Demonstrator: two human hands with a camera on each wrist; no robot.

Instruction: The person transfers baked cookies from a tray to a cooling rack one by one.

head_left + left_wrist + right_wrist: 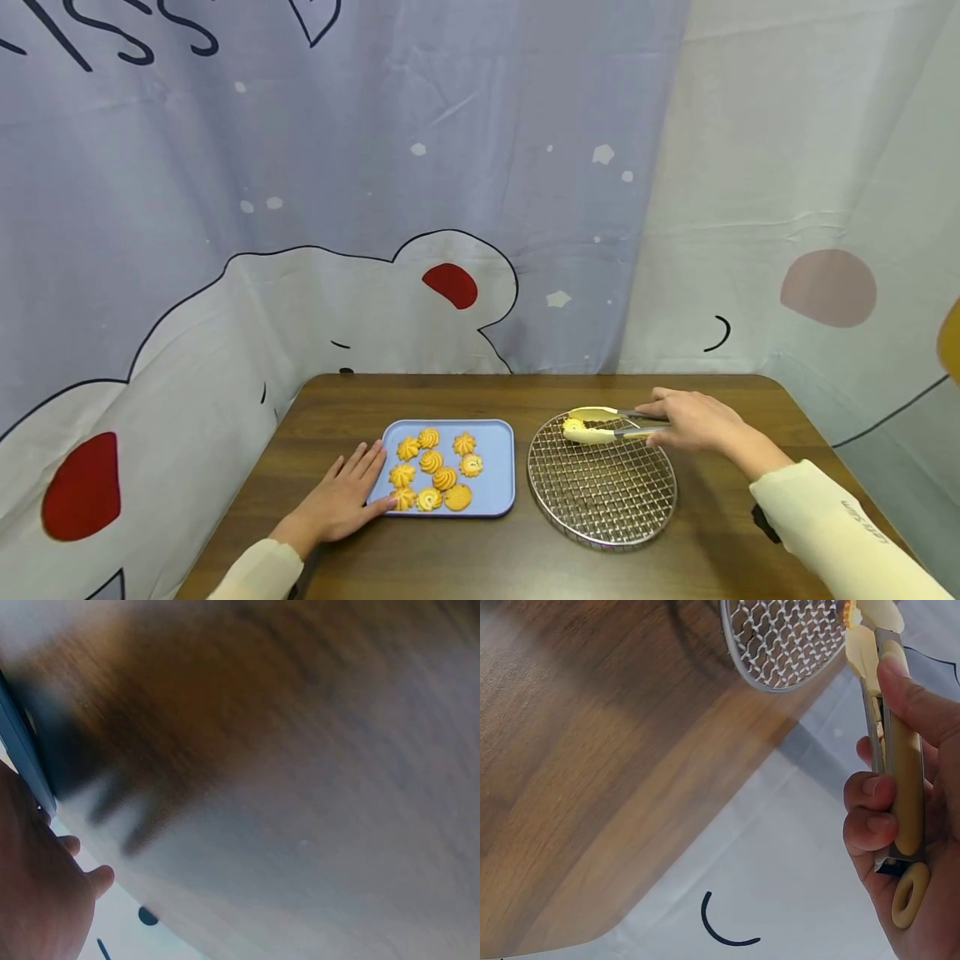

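At 12 o'clock on the wire rack (600, 492), the right hand (693, 421) grips yellow tongs (600, 425) clamped on one cookie (573, 427); long axis runs 3-to-9. Left hand (341, 500) lies flat, fingers straight, touching the blue tray (498, 467), at 9 o'clock of the rack.

The person wears a long-sleeved top in a pale cream colour. The right sleeve (832, 521) has small grey lettering printed along the forearm, too small to read, and a dark band shows under it near the wrist. The left sleeve (258, 575) is plain cream. Both hands are bare.
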